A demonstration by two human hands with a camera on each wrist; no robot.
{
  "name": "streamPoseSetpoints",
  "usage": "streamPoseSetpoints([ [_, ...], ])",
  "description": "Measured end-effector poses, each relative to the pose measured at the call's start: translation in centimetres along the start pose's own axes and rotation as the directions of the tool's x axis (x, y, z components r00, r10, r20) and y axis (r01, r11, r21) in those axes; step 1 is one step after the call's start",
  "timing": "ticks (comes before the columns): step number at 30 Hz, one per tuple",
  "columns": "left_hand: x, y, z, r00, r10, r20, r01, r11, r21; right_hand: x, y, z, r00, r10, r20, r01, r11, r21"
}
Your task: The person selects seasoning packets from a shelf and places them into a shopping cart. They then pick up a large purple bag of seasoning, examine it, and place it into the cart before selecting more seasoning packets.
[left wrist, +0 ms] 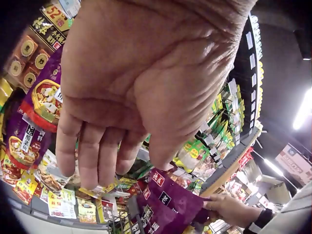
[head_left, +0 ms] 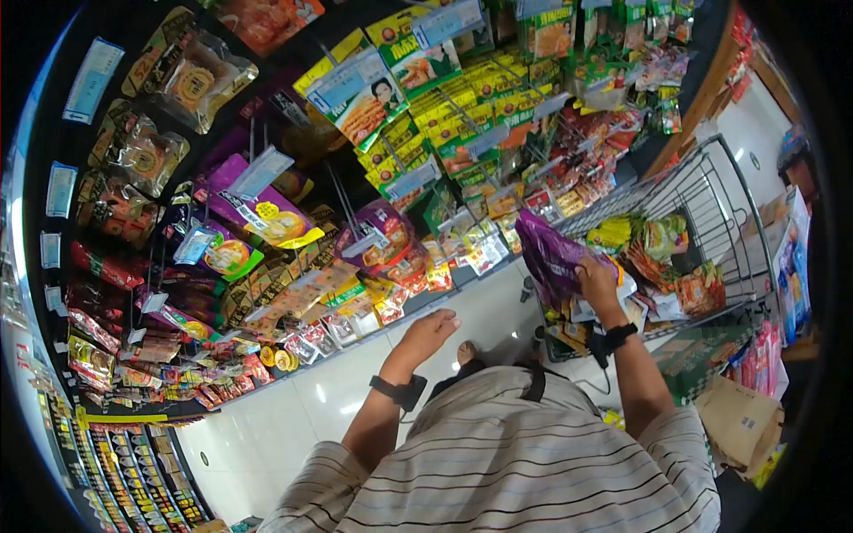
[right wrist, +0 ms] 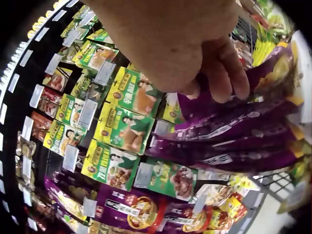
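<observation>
My right hand (head_left: 600, 282) grips a small stack of purple seasoning packets (head_left: 546, 256) by one edge, over the near side of a wire shopping cart (head_left: 755, 209). In the right wrist view the packets (right wrist: 229, 139) hang overlapped like a fan, with my fingers curled over their upper edge. My left hand (head_left: 428, 338) holds nothing and hovers in front of the shelf, palm showing and fingers loosely extended in the left wrist view. Nearest to it are hanging purple soup-base packets (head_left: 382, 238) on the rack.
The cart holds several things, among them yellow-green packs (head_left: 613, 233) and a red-orange pack (head_left: 700, 289). A curved rack of hanging packets with price tags (head_left: 360, 82) runs along the front and left. A cardboard box (head_left: 739, 417) stands at the right, beyond my right arm.
</observation>
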State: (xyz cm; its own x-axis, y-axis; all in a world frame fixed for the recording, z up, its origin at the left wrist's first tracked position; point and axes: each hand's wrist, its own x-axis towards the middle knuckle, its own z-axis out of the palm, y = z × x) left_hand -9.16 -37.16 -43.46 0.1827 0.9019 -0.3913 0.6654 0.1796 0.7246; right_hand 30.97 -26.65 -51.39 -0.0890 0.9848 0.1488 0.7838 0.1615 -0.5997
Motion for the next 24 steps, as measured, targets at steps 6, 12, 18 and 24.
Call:
streamPoseSetpoints([
  [6, -0.2, 0.8, 0.5, 0.998, -0.065, 0.013, 0.064, 0.998, 0.013, 0.7, -1.0, 0.0, 0.997, 0.080, -0.003, -0.080, 0.997, -0.004],
  [12, 0.0, 2.2, 0.6, 0.997, -0.067, 0.027, 0.067, 0.998, 0.000, 0.4, -0.2, 0.7, 0.963, 0.084, 0.257, -0.095, 0.995, 0.033],
  [18, 0.3, 3.1, 0.7, 0.999, -0.009, -0.033, 0.010, 0.999, 0.048, -0.8, -2.2, -1.7, 0.852, 0.184, 0.490, -0.378, 0.864, 0.333],
  [24, 0.8, 5.9, -2.1, 0.974, 0.094, -0.208, -0.085, 0.995, 0.051, -1.5, -1.5, -3.3, 0.822, 0.179, 0.540, -0.438, 0.805, 0.400],
])
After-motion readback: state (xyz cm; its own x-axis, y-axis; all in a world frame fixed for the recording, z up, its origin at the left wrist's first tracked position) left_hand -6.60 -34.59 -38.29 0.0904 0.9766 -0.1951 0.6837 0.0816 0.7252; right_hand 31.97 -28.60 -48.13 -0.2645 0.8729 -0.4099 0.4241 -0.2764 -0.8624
